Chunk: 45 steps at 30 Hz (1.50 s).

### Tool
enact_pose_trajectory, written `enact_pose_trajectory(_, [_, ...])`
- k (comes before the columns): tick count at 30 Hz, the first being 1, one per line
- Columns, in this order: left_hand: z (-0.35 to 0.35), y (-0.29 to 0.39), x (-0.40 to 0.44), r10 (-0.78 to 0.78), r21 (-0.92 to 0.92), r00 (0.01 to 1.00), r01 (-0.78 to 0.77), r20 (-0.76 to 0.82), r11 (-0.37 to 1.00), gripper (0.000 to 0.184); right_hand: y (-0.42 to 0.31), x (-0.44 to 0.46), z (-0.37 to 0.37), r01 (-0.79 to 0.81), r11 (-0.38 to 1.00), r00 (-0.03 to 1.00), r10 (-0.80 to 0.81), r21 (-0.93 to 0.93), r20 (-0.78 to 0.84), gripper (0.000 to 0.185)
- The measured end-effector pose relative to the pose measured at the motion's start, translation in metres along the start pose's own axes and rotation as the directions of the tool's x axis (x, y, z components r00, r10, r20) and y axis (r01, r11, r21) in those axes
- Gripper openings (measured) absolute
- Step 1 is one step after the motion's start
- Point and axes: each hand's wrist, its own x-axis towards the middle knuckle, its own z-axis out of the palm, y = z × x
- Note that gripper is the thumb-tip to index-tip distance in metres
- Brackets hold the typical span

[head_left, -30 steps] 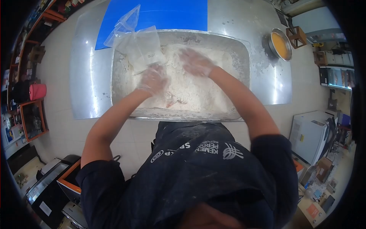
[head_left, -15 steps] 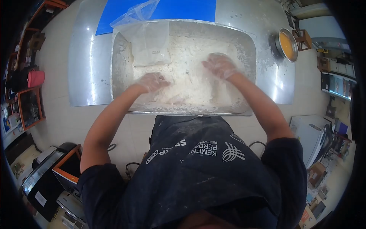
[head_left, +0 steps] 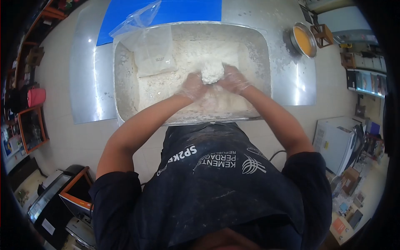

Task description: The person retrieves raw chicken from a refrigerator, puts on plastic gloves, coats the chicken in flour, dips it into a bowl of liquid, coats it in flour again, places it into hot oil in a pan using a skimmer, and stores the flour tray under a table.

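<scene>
The hands, well apart a moment ago, have come together: beyond the floury dark apron [head_left: 225, 179], the gloved left hand [head_left: 193, 85] and right hand [head_left: 234, 79] cup a heap of white powder [head_left: 213, 71] between them, so the loose stuff is now gathered up. The fingers blur, so I can't tell how tightly they close, or whether anything lies inside. All this is within the metal tub [head_left: 261, 54]; a clear plastic bag [head_left: 154, 52] lies in its far left part. Farther right, a bowl of orange liquid [head_left: 304, 40] stands on the steel desk [head_left: 83, 83].

Shiny steel table [head_left: 83, 83], large metal tub [head_left: 259, 60] set on it, blue sheet [head_left: 187, 10] behind, metal bowl [head_left: 295, 42] farther right
</scene>
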Motion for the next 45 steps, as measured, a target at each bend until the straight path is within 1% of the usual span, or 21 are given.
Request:
enact_pose_trajectory(3, [-0.005,0.002,-0.008,0.616,0.543,0.788,-0.515,-0.005,0.664,0.057,-0.018,-0.034,-0.020,0.424,0.667,0.891,-0.429,-0.613,0.149,0.059])
enact_pose_trajectory(5, [-0.033,-0.035,0.005,0.381,0.459,0.911,-0.410,0.158,0.788,0.058,0.005,-0.027,-0.037,0.121,0.833,0.988,-0.047,-0.540,0.147,0.058])
enact_pose_trajectory(7, [-0.047,-0.027,0.010,-0.020,0.600,0.979,-0.106,0.201,0.793,0.057,-0.005,-0.012,-0.064,-0.258,0.703,0.923,0.383,-0.662,0.048,0.076])
enact_pose_trajectory(8, [-0.055,0.006,0.000,-0.290,0.737,0.951,0.119,0.108,0.665,0.055,0.011,0.005,-0.062,-0.244,0.500,0.786,0.604,-0.831,0.132,0.078])
enact_pose_trajectory(10, [-0.052,0.006,0.000,-0.667,0.777,0.744,0.406,0.024,0.481,0.048,0.022,-0.012,-0.018,-0.348,0.610,0.826,0.559,-0.712,0.075,0.078])
enact_pose_trajectory(13, [-0.022,-0.040,0.005,-0.243,0.710,0.849,-0.200,0.470,0.675,0.065,0.010,-0.025,0.001,-0.503,0.750,0.809,0.583,-0.429,0.072,0.081])
enact_pose_trajectory(16, [0.008,-0.110,0.031,0.285,0.478,0.684,-0.694,0.671,0.539,0.083,0.029,-0.023,0.012,-0.561,0.827,0.797,0.550,-0.031,0.249,0.080])
enact_pose_trajectory(18, [0.019,-0.066,0.033,0.090,0.562,0.680,-0.666,0.728,0.491,0.078,0.045,-0.018,0.015,-0.535,0.832,0.831,0.485,0.150,0.272,0.077])
enact_pose_trajectory(20, [0.031,-0.027,0.023,-0.207,0.522,0.935,0.028,0.288,0.852,0.073,0.051,-0.017,0.019,-0.485,0.838,0.873,0.448,0.250,0.191,0.074])
enact_pose_trajectory(21, [0.037,-0.017,0.017,-0.431,0.336,0.897,0.379,0.097,0.863,0.070,0.038,-0.019,0.016,-0.426,0.895,0.903,0.410,0.131,0.132,0.071])
enact_pose_trajectory(23, [0.036,-0.014,0.012,-0.114,0.048,0.993,0.114,-0.006,0.992,0.053,0.015,-0.019,0.004,-0.302,0.945,0.951,0.307,-0.123,0.025,0.067])
enact_pose_trajectory(24, [0.033,-0.010,0.007,0.030,-0.091,0.995,-0.039,-0.090,0.995,0.044,0.034,-0.015,0.004,-0.091,0.996,0.996,0.090,-0.011,-0.004,0.065])
enact_pose_trajectory(26, [0.005,0.007,0.002,0.125,0.281,0.960,-0.196,0.251,0.939,0.040,0.070,-0.006,-0.005,0.237,0.971,0.971,-0.237,-0.009,-0.017,0.060])
enact_pose_trajectory(29, [-0.019,0.025,0.013,0.165,0.449,0.976,-0.213,0.144,0.867,0.043,0.019,-0.020,-0.059,0.375,0.690,0.923,-0.220,-0.619,0.315,0.048])
enact_pose_trajectory(30, [-0.022,0.028,0.022,0.185,0.446,0.983,-0.165,-0.002,0.880,0.043,0.022,0.001,-0.073,0.297,0.855,0.941,-0.187,-0.425,0.280,0.053])
enact_pose_trajectory(33, [-0.012,-0.002,0.067,0.276,0.932,0.961,-0.111,0.012,0.346,0.046,0.014,0.003,-0.038,-0.369,0.724,0.916,0.177,-0.583,-0.361,0.042])
enact_pose_trajectory(34, [0.003,-0.027,0.066,0.478,0.953,0.877,-0.115,-0.035,0.281,0.048,0.023,-0.001,-0.032,-0.309,0.677,0.950,0.186,-0.668,-0.251,0.041])
enact_pose_trajectory(37, [0.007,-0.037,0.043,0.162,0.643,0.963,-0.265,0.216,0.719,0.058,0.051,-0.014,-0.018,-0.049,0.590,0.956,0.261,-0.806,0.132,0.045])
enact_pose_trajectory(39, [-0.010,-0.027,0.030,-0.050,0.710,0.947,-0.203,0.317,0.674,0.062,0.050,-0.026,-0.024,0.131,0.631,0.866,0.303,-0.765,0.398,0.050])
enact_pose_trajectory(43, [-0.013,-0.019,0.023,-0.490,0.716,0.796,0.105,0.355,0.690,0.070,0.022,-0.021,-0.022,-0.401,0.729,0.789,0.583,-0.555,0.195,0.071])
enact_pose_trajectory(45, [0.005,-0.057,0.034,-0.389,0.586,0.746,-0.002,0.541,0.810,0.069,0.025,-0.018,-0.011,-0.456,0.814,0.789,0.557,-0.359,0.260,0.079])
